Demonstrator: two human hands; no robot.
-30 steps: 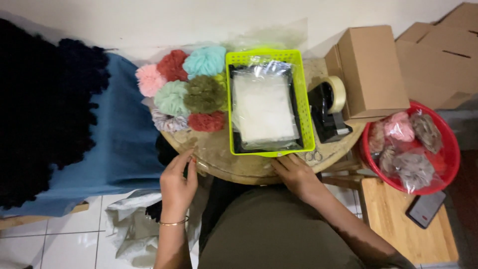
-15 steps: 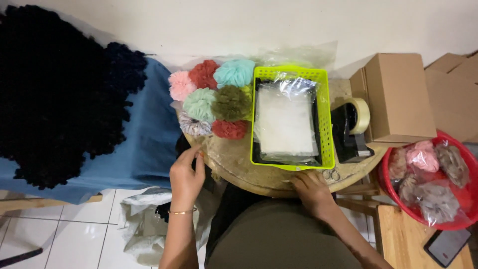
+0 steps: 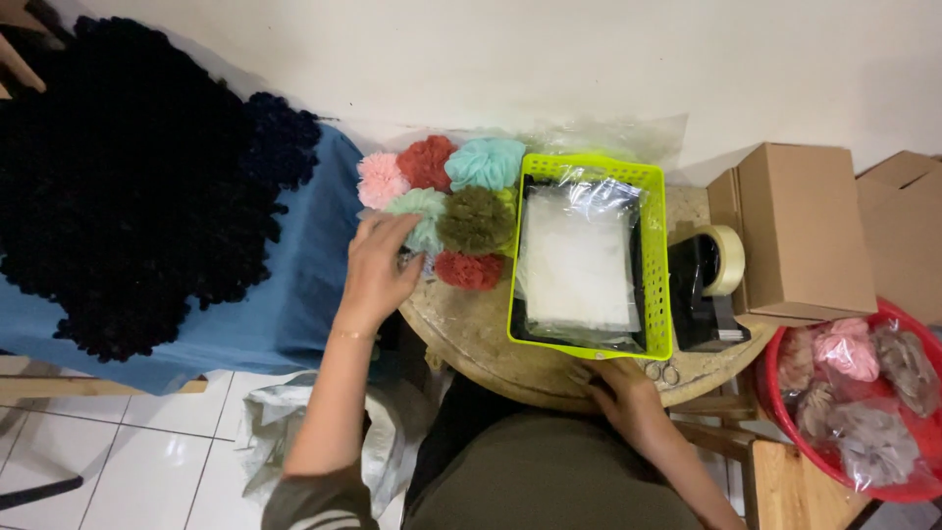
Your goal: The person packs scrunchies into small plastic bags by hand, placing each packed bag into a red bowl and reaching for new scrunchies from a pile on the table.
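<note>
My left hand (image 3: 378, 270) reaches up to the cluster of fluffy pom-poms at the left of the round wooden table (image 3: 471, 339); its fingertips touch the mint green pom-pom (image 3: 420, 208). Around it lie a pink pom-pom (image 3: 380, 180), a red one (image 3: 426, 163), a turquoise one (image 3: 487, 162), an olive one (image 3: 477, 220) and a smaller red one (image 3: 468, 270). My right hand (image 3: 626, 395) rests flat on the table's near edge, just below the lime green basket (image 3: 655, 257) that holds a stack of clear plastic bags (image 3: 577, 263).
A tape dispenser (image 3: 708, 280) stands right of the basket, with small scissors (image 3: 661, 372) near it. Cardboard boxes (image 3: 800, 231) sit further right, above a red basin (image 3: 908, 491) of bagged pom-poms. A black fluffy heap (image 3: 128, 186) lies on blue cloth (image 3: 314, 285) at left.
My left hand has moved up from the table's edge to the mint green pom-pom. My right hand stays at the table's near edge. The view has shifted left.
</note>
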